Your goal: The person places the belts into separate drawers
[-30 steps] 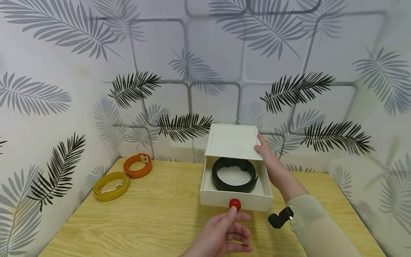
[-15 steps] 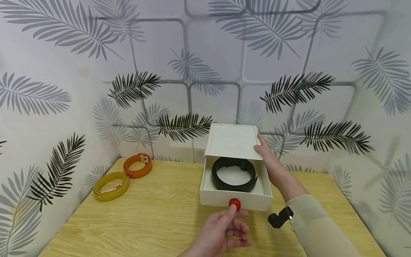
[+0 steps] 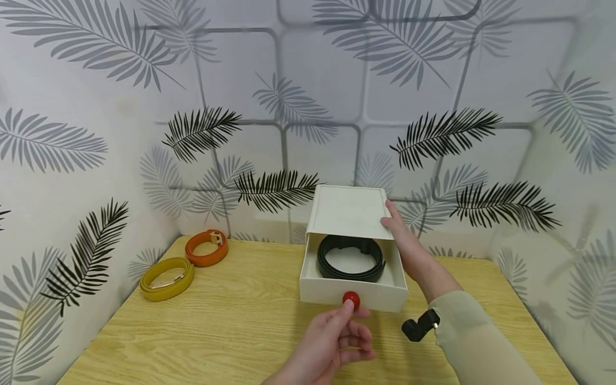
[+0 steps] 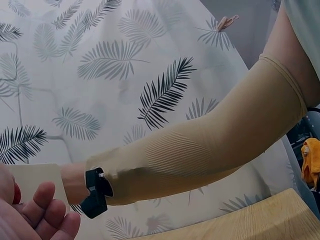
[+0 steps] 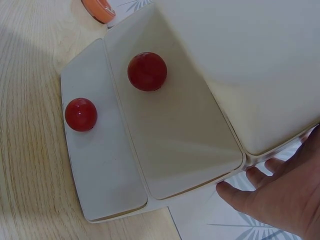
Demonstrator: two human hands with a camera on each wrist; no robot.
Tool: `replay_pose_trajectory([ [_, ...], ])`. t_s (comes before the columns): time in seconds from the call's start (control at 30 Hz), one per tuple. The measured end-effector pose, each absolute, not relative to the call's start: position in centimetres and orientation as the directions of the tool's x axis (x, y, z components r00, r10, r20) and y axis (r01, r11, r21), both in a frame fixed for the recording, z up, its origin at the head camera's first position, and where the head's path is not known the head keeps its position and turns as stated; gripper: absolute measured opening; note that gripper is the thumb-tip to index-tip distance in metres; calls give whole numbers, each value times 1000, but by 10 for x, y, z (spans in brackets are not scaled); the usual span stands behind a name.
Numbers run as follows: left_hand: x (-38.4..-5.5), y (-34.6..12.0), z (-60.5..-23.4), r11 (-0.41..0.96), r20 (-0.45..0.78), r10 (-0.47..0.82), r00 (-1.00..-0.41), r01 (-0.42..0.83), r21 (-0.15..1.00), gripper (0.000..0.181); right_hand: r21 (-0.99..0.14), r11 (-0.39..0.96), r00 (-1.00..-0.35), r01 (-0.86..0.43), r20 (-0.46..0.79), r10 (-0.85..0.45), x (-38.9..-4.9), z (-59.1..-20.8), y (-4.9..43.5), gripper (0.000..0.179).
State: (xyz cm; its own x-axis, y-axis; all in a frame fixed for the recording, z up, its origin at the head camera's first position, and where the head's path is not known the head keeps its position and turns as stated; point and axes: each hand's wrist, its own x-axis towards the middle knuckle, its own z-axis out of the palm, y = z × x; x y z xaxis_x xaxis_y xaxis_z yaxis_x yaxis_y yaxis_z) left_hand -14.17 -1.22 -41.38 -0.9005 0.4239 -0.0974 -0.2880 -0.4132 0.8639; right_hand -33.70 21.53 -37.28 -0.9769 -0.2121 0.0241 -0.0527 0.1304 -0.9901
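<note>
A white box [image 3: 347,211] stands at the back of the wooden table [image 3: 216,331]. Its drawer [image 3: 317,294] is pulled out toward me, with a coiled black belt [image 3: 351,276] inside. My left hand [image 3: 350,313] pinches the red knob [image 3: 351,299] on the drawer front. Its curled fingers [image 4: 45,210] show in the left wrist view, with a sliver of red beside them. My right hand [image 3: 392,222] grips the box's outer sleeve at its right front corner. In the right wrist view its fingers [image 5: 270,195] lie against the white box's edge.
A yellow belt [image 3: 163,293] and an orange belt [image 3: 204,259] lie coiled at the table's back left. Leaf-patterned walls close in the table behind and on both sides. A black wrist device [image 3: 420,326] sits on my right sleeve [image 4: 200,155].
The drawer has slid a little back into the sleeve, the red knob and my left hand moving away from me. My right hand has stayed on the box.
</note>
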Motion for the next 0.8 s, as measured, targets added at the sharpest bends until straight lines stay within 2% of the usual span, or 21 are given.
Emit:
replay_pose_trajectory([
  [0.17,-145,-11,-414,-436,-65,411,-909,-259,862,42,-990,144,-977,-10,-21,-211,-317,-363,208,72],
  [0.8,-160,-6,-410,-424,-107,340,-934,-253,870,47,-993,119,-974,6,-33,-223,-318,-365,211,73],
])
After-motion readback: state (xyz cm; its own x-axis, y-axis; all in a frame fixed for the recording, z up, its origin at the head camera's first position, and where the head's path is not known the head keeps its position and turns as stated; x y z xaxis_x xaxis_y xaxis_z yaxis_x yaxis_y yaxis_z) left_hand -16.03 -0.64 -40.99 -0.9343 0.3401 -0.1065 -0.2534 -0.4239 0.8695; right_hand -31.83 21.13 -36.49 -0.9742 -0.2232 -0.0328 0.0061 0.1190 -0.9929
